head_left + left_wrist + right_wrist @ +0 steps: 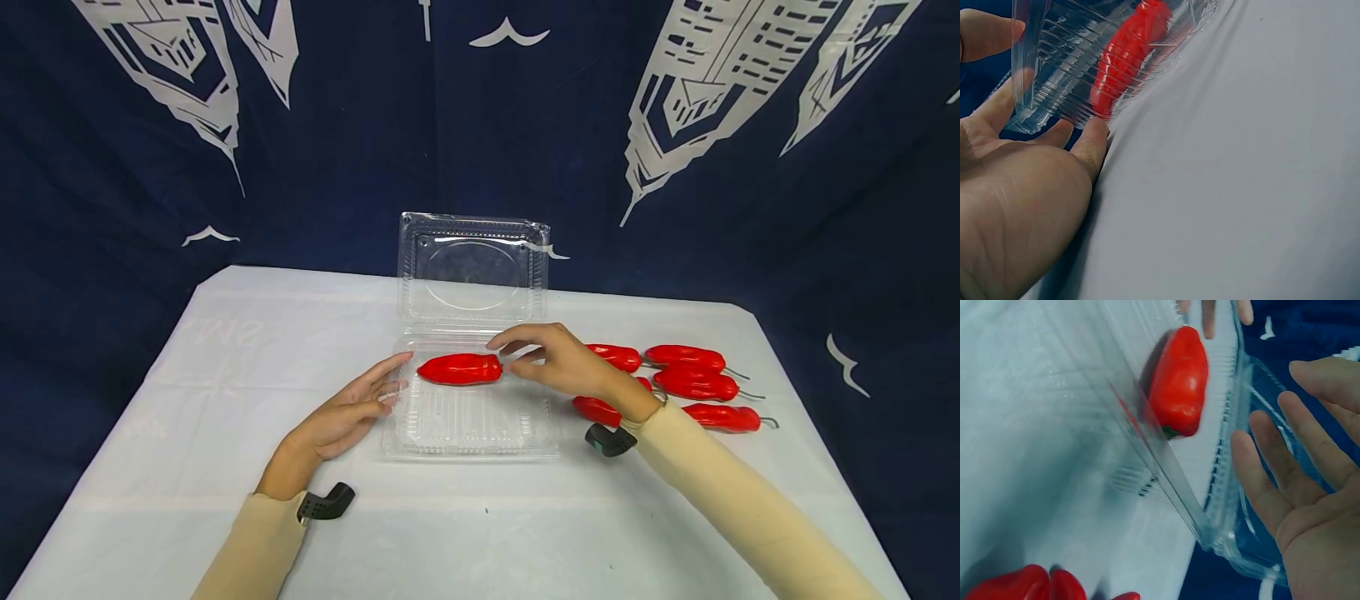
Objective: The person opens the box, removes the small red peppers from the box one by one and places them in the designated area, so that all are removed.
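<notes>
A clear plastic clamshell box stands on the white table with its lid raised at the back. In the rear part of its base lies one red pepper, pointed end to the left. My left hand rests against the box's left side, fingers extended; in the left wrist view its fingertips reach the ribbed wall. Over the right rear of the box, my right hand hovers near the pepper's stem end with fingers apart. The right wrist view shows its palm and fingers holding nothing.
Several more red peppers with thin stems lie on the table right of the box, partly covered by my right forearm. Behind the white tabletop hangs a dark blue cloth with white printed shapes.
</notes>
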### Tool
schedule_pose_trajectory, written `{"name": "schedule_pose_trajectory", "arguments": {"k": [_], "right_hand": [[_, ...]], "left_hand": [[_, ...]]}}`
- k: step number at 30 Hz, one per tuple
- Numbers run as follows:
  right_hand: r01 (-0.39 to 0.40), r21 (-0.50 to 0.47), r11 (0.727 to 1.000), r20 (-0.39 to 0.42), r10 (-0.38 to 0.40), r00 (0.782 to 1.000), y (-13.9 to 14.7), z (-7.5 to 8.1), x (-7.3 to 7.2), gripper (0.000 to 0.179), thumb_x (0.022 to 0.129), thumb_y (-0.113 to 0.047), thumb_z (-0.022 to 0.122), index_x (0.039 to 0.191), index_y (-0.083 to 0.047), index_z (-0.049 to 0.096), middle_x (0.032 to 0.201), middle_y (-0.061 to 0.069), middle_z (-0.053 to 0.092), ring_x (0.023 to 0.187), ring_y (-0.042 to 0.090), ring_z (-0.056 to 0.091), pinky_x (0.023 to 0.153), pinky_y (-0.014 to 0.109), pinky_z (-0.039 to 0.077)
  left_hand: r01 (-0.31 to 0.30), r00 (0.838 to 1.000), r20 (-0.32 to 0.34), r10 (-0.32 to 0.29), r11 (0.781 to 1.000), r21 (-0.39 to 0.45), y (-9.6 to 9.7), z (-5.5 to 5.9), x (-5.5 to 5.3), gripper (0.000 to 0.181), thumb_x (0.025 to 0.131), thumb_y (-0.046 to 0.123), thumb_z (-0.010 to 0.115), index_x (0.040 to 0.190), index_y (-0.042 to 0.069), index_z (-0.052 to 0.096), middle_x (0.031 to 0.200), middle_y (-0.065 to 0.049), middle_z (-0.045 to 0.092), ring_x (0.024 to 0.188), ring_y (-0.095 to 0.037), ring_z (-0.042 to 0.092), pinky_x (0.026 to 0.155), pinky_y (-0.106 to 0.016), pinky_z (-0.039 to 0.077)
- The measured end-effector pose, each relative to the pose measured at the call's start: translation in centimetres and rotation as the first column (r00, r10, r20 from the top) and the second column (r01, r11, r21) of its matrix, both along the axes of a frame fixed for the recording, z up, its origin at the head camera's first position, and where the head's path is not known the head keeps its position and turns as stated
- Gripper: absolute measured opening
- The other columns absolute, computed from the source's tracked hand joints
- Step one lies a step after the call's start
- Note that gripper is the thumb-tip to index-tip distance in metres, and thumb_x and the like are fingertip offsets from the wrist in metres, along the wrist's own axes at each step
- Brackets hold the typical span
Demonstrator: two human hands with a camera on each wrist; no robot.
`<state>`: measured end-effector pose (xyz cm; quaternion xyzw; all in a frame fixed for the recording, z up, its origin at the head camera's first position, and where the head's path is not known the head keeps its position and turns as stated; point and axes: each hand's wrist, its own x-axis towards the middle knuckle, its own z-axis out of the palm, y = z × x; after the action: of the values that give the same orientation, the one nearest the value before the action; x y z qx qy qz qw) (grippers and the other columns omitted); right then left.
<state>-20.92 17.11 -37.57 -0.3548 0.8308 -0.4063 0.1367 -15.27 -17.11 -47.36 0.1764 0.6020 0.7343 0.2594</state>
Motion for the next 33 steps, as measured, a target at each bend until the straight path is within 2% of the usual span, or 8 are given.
{"name": "schedule_pose_trajectory", "arguments": {"k": [6, 9, 14, 21, 25, 33], "right_hand": [[-0.067, -0.003, 0.998, 0.087, 0.067, 0.994, -1.1, -0.6, -0.7, 0.038, 0.089, 0.002, 0.070, 0.127, -0.001, 0.066, 0.128, 0.018, 0.066, 0.119, 0.036, 0.061, 0.102, 0.052, 0.049], [-0.088, 0.016, 0.996, 0.065, 0.086, 0.994, -1.7, -0.7, -0.8, 0.039, 0.088, -0.001, 0.073, 0.127, -0.003, 0.066, 0.127, 0.015, 0.067, 0.120, 0.034, 0.060, 0.103, 0.052, 0.049], [-0.084, 0.101, 0.991, -0.005, 0.085, 0.996, -2.6, -1.0, -0.9, 0.040, 0.088, -0.006, 0.074, 0.128, -0.012, 0.067, 0.129, 0.005, 0.067, 0.123, 0.026, 0.058, 0.104, 0.050, 0.048], [-0.081, 0.174, 0.981, -0.036, 0.089, 0.995, -3.5, -1.7, -1.1, 0.043, 0.088, -0.004, 0.073, 0.130, -0.011, 0.065, 0.135, 0.006, 0.064, 0.128, 0.025, 0.055, 0.109, 0.047, 0.045], [-0.084, 0.214, 0.973, -0.046, 0.096, 0.994, -3.8, -1.9, -1.0, 0.041, 0.089, -0.004, 0.072, 0.129, -0.011, 0.066, 0.136, 0.006, 0.062, 0.129, 0.025, 0.054, 0.112, 0.043, 0.043], [-0.089, 0.263, 0.961, -0.041, 0.103, 0.994, -4.1, -2.6, -0.9, 0.040, 0.088, -0.003, 0.073, 0.127, -0.014, 0.068, 0.135, 0.005, 0.062, 0.126, 0.023, 0.055, 0.107, 0.042, 0.047]], "left_hand": [[-0.001, 1.000, -0.004, 0.001, 1.000, 0.000, 0.0, -0.1, 0.0, 0.079, 0.093, -0.007, 0.046, 0.162, 0.015, 0.014, 0.168, -0.004, 0.000, 0.150, -0.041, 0.011, 0.114, -0.033, 0.026], [-0.003, 1.000, -0.008, 0.003, 1.000, -0.001, -0.1, -0.2, 0.0, 0.079, 0.092, -0.007, 0.046, 0.162, 0.015, 0.014, 0.168, -0.004, -0.001, 0.150, -0.041, 0.010, 0.115, -0.036, 0.024], [-0.001, 1.000, -0.005, 0.001, 1.000, -0.002, 0.0, 0.0, 0.0, 0.079, 0.092, -0.007, 0.045, 0.162, 0.013, 0.013, 0.168, -0.005, -0.002, 0.150, -0.041, 0.009, 0.117, -0.040, 0.021], [0.002, 1.000, -0.005, -0.002, 1.000, -0.001, 0.0, 0.1, 0.0, 0.079, 0.092, -0.006, 0.045, 0.162, 0.013, 0.013, 0.168, -0.005, -0.002, 0.149, -0.042, 0.010, 0.114, -0.034, 0.028], [0.001, 1.000, -0.009, -0.001, 1.000, 0.001, -0.1, 0.1, 0.0, 0.079, 0.092, -0.006, 0.045, 0.162, 0.014, 0.014, 0.168, -0.006, -0.002, 0.149, -0.042, 0.010, 0.114, -0.035, 0.026], [-0.001, 1.000, -0.001, 0.001, 1.000, 0.003, 0.0, 0.1, -0.1, 0.079, 0.092, -0.006, 0.046, 0.162, 0.018, 0.017, 0.168, -0.005, -0.001, 0.149, -0.041, 0.010, 0.114, -0.035, 0.027]]}}
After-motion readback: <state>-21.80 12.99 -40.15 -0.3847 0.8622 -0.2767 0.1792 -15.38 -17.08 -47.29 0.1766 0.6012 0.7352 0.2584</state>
